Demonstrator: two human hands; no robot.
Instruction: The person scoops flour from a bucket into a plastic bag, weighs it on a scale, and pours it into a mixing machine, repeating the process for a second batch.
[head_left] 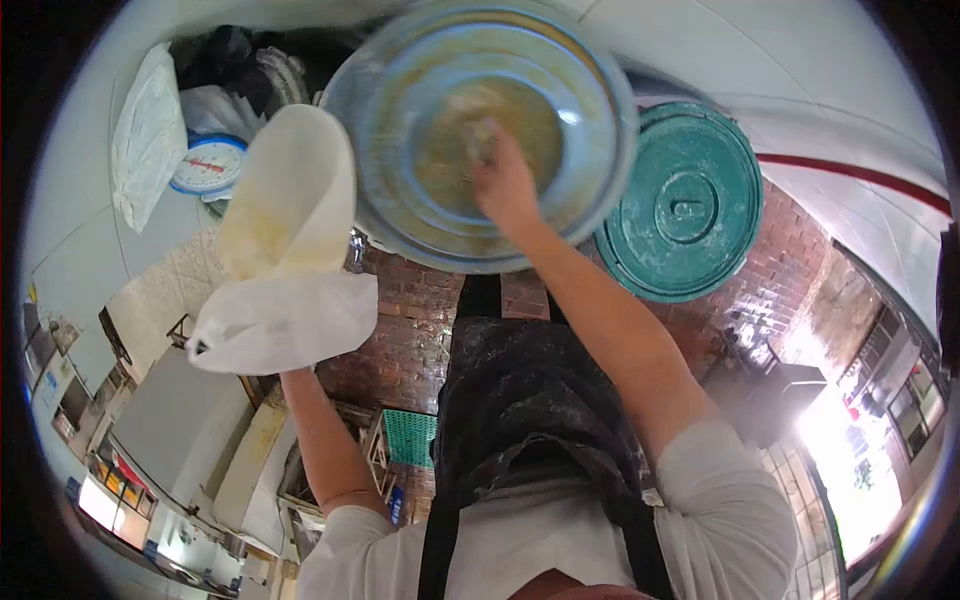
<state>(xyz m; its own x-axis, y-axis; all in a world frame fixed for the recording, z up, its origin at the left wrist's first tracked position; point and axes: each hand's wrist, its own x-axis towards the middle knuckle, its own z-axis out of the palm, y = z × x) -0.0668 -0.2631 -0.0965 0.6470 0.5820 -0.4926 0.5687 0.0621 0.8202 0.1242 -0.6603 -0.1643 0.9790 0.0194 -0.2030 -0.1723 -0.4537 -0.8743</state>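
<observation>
A large round blue lid [385, 150] with raised rings and yellowish-brown stains fills the top middle. My right hand [500, 180] reaches over it, fingers closed at its centre, where a handle seems to be; blur hides the detail. To the left, a long cream-white container with a curved, scoop-like form [290, 180] carries yellowish stains and stands beside the lid. Across its lower end lies a crumpled white plastic bag [290, 315]. My left hand is behind this bag, with only the wrist [300, 385] and forearm showing, so its fingers are hidden.
At the right stands a teal bin with its lid on [720, 160]. A blue-rimmed dial scale [212, 160] and a white sack [150, 140] are at the upper left. Below are wet brick flooring [395, 310] and a green crate [408, 437]. A red hose or pipe [850, 175] runs along the right wall.
</observation>
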